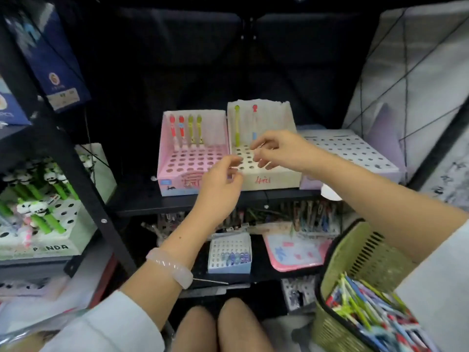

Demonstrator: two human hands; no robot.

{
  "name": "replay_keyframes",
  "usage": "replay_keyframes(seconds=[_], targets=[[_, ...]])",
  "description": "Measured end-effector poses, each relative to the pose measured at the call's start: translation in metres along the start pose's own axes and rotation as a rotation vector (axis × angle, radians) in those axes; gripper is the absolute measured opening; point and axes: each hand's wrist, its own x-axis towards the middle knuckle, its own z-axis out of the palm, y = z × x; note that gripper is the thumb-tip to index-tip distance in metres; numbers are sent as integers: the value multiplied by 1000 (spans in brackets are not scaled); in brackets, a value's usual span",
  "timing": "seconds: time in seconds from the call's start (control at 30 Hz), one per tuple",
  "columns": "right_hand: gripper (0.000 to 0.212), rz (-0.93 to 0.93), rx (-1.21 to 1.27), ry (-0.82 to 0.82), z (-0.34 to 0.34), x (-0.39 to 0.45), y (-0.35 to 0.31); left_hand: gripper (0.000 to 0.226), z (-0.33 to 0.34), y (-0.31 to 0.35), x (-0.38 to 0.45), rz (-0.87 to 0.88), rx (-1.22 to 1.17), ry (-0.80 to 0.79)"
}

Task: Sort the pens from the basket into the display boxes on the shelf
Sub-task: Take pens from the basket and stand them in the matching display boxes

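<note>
Hovering over the cream box (264, 158) on the shelf (152, 203), right hand (275, 148) pinches something too blurred to name, left hand (219, 184) loosely curled, empty; basket (355, 252) of pens (365, 303) waits below-right, within reach.

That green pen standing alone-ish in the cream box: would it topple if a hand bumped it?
Probably it would wobble, not fall: the green pen stands upright with its foot in a hole of the cream box. Its bulky top may make it lean. The box itself looks like light card, so a push from the right hand might slide it.
</note>
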Motion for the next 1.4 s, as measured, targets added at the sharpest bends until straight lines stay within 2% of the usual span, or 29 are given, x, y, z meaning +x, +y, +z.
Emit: replay_keyframes(seconds=[0.27,0.43,0.57,0.67,0.73,0.8,0.87,0.93,1.03,1.17,1.23,1.3,1.4], targets=[[10,299,-66,-136,-46,-136,136,27,146,29,-77,1,-97,-414],[20,448,-362,-283,-35,-188,219,28,194,17,-112,81,64,-620],[47,673,-538,-410,4,-204,276,28,203,-2,-124,151,185,-673],[46,766,-499,-431,25,-200,305,27,206,-10,-126,167,207,-668],[49,781,-494,-463,38,-193,316,28,207,-14,-128,181,203,-644],[82,745,-533,-538,52,-189,327,28,209,-17,-130,191,198,-622],[96,646,-668,-588,70,-191,334,29,211,-18,-130,200,189,-619],[87,627,-737,-550,84,-193,343,28,212,-20,-132,222,174,-620],[58,697,-755,-429,90,-194,354,27,213,-22,-132,201,132,-603],[31,626,-719,-277,84,-198,365,24,214,-22,-129,131,54,-592],[30,671,-730,-200,80,-199,369,23,214,-22,-127,88,15,-579],[35,781,-639,-119,79,-198,369,23,215,-21,-125,60,0,-576],[53,856,-532,-67,80,-193,370,23,215,-20,-123,30,-32,-575]])
